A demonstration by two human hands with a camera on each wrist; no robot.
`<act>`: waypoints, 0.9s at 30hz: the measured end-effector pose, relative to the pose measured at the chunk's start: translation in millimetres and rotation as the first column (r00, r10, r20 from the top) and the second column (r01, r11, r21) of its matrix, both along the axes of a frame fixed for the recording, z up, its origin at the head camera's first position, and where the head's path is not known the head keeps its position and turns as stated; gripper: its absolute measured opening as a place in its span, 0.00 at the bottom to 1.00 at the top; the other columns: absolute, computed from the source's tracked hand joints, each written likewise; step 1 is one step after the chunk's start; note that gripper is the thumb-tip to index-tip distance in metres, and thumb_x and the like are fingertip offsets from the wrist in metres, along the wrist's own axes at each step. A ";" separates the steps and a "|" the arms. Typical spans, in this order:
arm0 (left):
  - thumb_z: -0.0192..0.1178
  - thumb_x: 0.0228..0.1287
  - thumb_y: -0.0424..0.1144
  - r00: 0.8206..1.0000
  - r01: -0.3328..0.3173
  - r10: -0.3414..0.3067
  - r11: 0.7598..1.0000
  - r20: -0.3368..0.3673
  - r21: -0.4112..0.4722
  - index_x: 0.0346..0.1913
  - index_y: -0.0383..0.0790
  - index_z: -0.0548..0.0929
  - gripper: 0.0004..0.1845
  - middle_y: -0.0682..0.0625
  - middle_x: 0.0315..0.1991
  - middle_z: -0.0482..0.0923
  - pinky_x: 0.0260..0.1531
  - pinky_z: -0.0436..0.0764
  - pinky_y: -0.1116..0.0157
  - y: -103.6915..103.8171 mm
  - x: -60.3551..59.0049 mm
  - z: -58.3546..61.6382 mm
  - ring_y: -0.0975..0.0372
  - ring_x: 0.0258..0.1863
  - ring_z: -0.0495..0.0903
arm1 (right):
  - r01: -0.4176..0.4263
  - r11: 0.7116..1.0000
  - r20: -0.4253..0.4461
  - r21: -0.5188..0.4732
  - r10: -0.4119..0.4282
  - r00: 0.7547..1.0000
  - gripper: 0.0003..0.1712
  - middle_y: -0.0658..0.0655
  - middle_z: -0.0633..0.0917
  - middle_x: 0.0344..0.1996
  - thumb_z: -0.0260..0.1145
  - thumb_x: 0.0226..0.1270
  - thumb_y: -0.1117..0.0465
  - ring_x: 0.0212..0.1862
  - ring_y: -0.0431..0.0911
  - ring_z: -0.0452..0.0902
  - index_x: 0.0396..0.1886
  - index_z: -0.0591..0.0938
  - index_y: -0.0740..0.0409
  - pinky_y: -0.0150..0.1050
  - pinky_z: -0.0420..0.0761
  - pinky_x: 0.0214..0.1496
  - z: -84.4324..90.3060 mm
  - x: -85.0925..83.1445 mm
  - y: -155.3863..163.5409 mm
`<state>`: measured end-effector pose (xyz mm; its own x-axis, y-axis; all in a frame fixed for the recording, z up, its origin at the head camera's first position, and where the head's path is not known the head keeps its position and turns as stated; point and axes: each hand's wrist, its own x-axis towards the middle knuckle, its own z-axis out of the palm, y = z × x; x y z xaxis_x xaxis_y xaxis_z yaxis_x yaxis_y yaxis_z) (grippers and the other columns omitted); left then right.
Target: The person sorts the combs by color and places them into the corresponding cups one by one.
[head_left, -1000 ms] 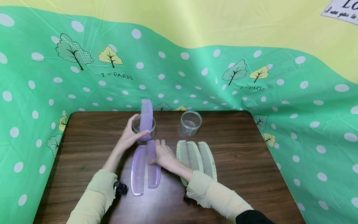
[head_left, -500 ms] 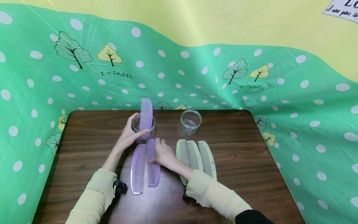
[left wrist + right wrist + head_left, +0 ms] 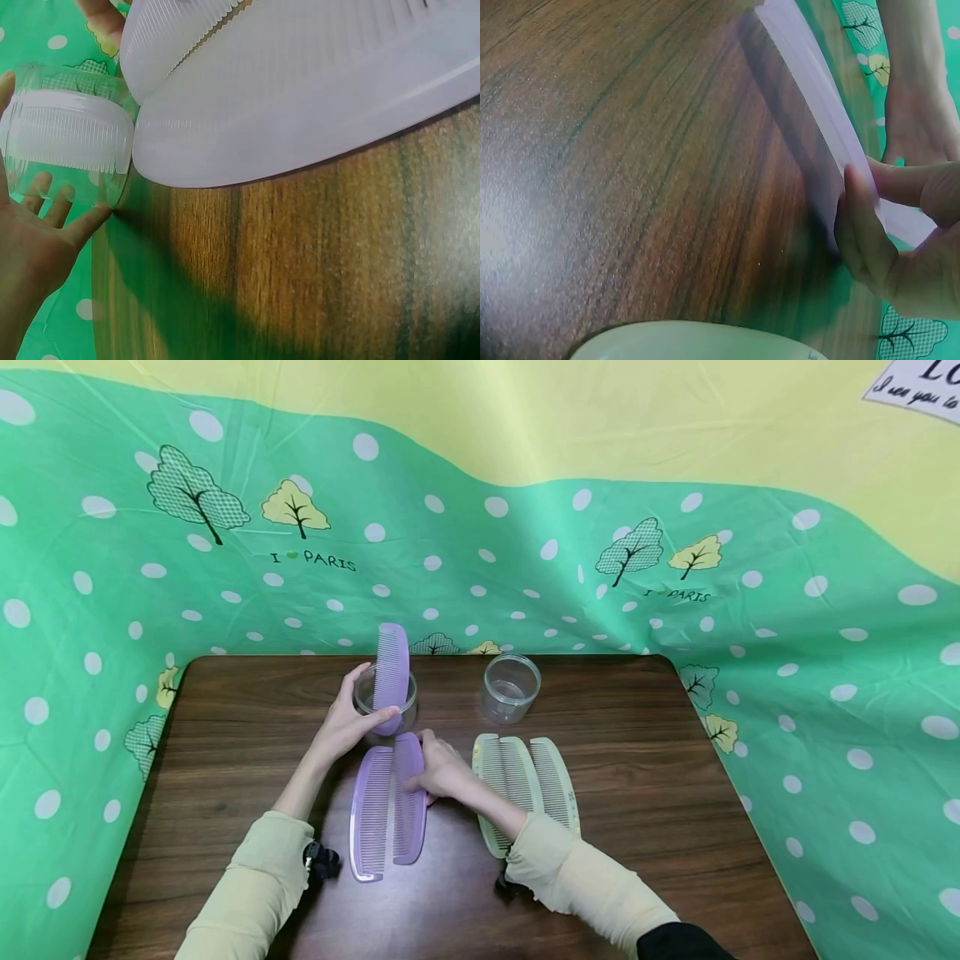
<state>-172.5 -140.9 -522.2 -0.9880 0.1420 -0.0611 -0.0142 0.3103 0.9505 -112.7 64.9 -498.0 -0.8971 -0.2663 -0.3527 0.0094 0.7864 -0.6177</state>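
At the left jar (image 3: 385, 697): one purple comb (image 3: 392, 670) stands inside, left hand (image 3: 347, 720) gripping the jar. Right hand (image 3: 442, 768) pinches the next purple comb (image 3: 408, 797) — another purple one (image 3: 371, 814) and cream combs (image 3: 525, 781) remain on the counter (image 3: 637, 777).

The head view looks forward and down over the dark brown wooden table (image 3: 600, 827). The left wrist view sits low and very near the tabletop, facing a clear plastic jar (image 3: 64, 154). The right wrist view skims the wood closely. All three share the flat lilac plastic comb (image 3: 408, 802).
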 end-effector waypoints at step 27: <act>0.74 0.61 0.54 1.000 0.015 -0.015 1.000 0.016 0.009 0.81 0.59 0.50 0.53 0.44 0.78 0.61 0.74 0.63 0.43 -1.6 0.1 1.4 0.47 0.74 0.66 | 0.041 0.920 0.175 -0.390 0.031 0.984 0.36 0.60 0.84 0.34 0.70 0.66 0.71 0.24 0.49 0.86 0.69 0.65 0.53 0.53 0.88 0.28 22.7 2.6 26.0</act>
<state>-172.4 -142.5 -520.8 -0.9846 0.1571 -0.0761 -0.0254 0.3022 0.9529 -110.1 90.9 -475.4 -0.8326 -0.4105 -0.3718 0.1479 0.4821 -0.8636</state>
